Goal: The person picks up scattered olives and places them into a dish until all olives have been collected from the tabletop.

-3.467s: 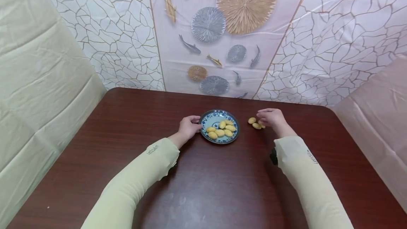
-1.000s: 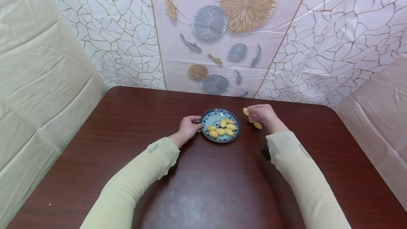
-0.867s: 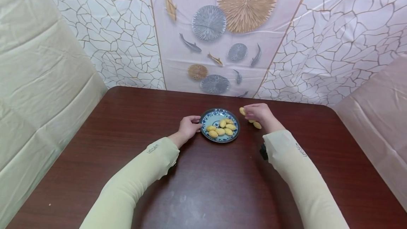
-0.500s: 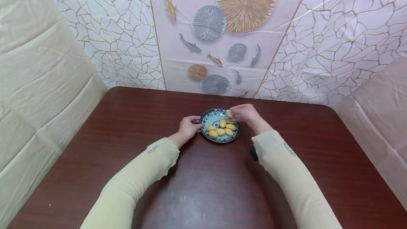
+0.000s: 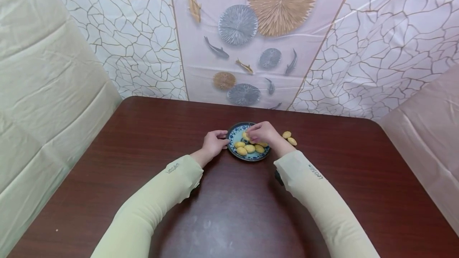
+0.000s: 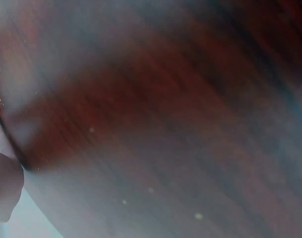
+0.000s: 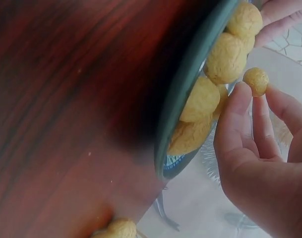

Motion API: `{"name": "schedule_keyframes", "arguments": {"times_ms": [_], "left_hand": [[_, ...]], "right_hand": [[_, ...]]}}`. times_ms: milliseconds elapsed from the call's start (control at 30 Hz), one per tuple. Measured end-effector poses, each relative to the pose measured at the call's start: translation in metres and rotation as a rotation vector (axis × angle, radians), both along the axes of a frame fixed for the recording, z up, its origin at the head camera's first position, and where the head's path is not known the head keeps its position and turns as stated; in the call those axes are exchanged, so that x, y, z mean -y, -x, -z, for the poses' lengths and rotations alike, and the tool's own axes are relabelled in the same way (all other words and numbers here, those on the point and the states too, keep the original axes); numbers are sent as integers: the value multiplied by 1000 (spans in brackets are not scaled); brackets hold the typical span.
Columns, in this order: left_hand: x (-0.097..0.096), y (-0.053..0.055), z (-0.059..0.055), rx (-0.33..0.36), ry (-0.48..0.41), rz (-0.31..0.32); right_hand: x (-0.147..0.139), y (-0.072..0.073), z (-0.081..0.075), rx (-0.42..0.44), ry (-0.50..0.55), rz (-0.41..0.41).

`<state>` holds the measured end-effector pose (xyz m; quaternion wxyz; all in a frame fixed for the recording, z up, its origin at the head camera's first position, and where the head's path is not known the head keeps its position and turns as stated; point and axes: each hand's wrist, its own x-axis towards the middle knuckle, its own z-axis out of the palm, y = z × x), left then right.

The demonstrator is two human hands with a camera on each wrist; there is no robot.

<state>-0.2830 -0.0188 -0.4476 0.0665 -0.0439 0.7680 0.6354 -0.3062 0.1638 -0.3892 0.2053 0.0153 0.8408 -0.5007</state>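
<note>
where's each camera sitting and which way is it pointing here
Head: on the person's head, looking forward and down at the table, plate, cookies; shows both sleeves, left hand at the rim, right hand over the plate.
Left wrist: close above blurred wood; only a bit of skin at the edge.
Right wrist: low beside the plate rim; right hand pinches a cookie.
Head and right wrist share plate, cookies, right hand.
</note>
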Motion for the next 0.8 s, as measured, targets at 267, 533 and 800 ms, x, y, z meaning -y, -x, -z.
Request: {"name": "schedule_keyframes", "arguments": {"times_ms": [267, 533, 800], "left_hand": [[0, -1, -1, -9, -11, -4], [0, -1, 0, -12, -13, -7], [0, 0, 1, -9, -3, -2]], "right_hand": [[6, -2, 1, -29, -93, -57], [9, -2, 0, -54, -200, -90], [7, -3, -2, -58, -212, -81]]}}
